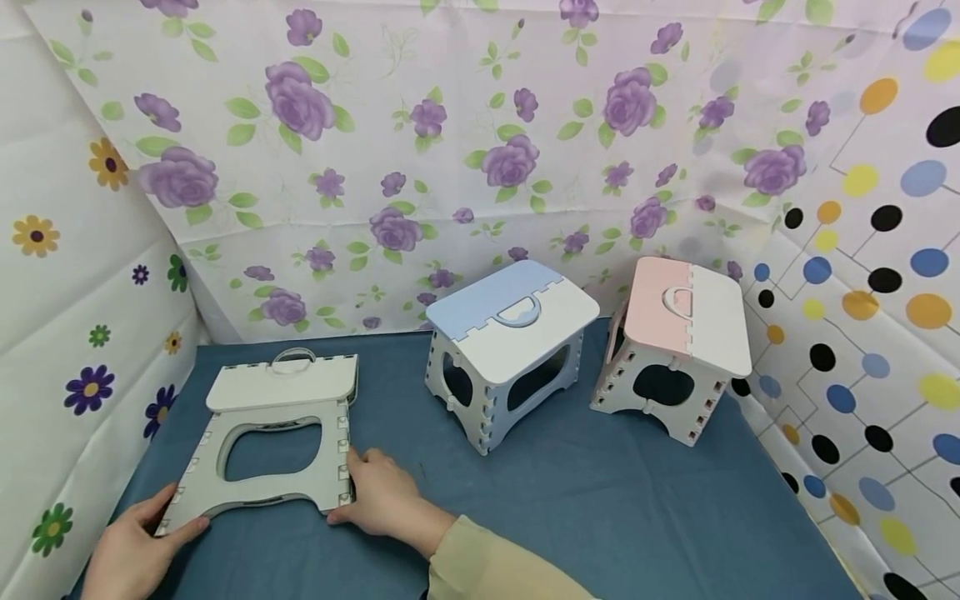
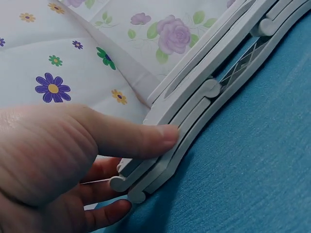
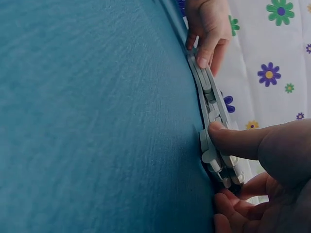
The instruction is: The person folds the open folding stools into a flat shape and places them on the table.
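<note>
A white folding stool (image 1: pixel 281 387) lies folded flat on the blue cloth at the left, its handle loop toward the back wall. Its stacked leg panels (image 2: pixel 194 104) show edge-on in the left wrist view. My left hand (image 1: pixel 135 546) grips the near left corner, thumb on the front edge and fingers round the outer side. At the near right corner my right hand (image 1: pixel 390 496) holds the stool, with the thumb (image 3: pixel 233 141) against its front edge and the other fingers along the side. The right hand's lower fingers reach close to the cloth.
A blue-and-white folding stool (image 1: pixel 540 333) stands unfolded at the back middle. To its right stands a pink-and-white one (image 1: pixel 660 300), also unfolded. Blue cloth (image 1: pixel 600 517) covers the table. Flowered sheeting (image 1: pixel 450 167) hangs behind, and a dotted sheet (image 1: pixel 862 333) borders the right side.
</note>
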Motion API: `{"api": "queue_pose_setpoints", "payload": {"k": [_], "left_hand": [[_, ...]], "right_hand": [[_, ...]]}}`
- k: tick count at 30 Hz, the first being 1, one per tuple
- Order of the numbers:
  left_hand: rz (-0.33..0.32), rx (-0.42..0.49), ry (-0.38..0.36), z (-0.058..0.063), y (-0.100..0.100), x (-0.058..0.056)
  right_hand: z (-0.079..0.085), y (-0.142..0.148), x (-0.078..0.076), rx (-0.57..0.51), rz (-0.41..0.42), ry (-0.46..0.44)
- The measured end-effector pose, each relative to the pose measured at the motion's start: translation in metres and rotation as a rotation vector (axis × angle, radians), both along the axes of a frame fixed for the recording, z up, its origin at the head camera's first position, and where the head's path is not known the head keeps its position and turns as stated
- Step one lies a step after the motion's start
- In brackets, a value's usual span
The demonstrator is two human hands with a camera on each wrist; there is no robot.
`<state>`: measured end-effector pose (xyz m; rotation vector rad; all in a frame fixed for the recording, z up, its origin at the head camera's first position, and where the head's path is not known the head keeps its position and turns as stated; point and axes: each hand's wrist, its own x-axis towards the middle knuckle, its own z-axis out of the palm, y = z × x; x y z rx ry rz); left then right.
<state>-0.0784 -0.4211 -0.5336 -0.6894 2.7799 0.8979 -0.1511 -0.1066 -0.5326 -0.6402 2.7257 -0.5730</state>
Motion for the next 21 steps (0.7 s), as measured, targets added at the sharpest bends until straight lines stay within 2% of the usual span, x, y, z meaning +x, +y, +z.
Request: {"api": "queue_pose_setpoints", "payload": {"k": [5, 13, 21], "left_hand": [[0.067, -0.004, 0.036, 0.0, 0.004, -0.001], [0.097, -0.013, 0.105, -0.002, 0.006, -0.003], [0.111, -0.015, 0.119, -0.003, 0.008, -0.002]], "right_hand": [[0.001, -0.009, -0.003, 0.033, -0.009, -0.008], [0.001, -0.025, -0.01, 0.076, -0.049, -0.029], [0.001, -0.027, -0.01, 0.08, -0.046, -0.013]]}}
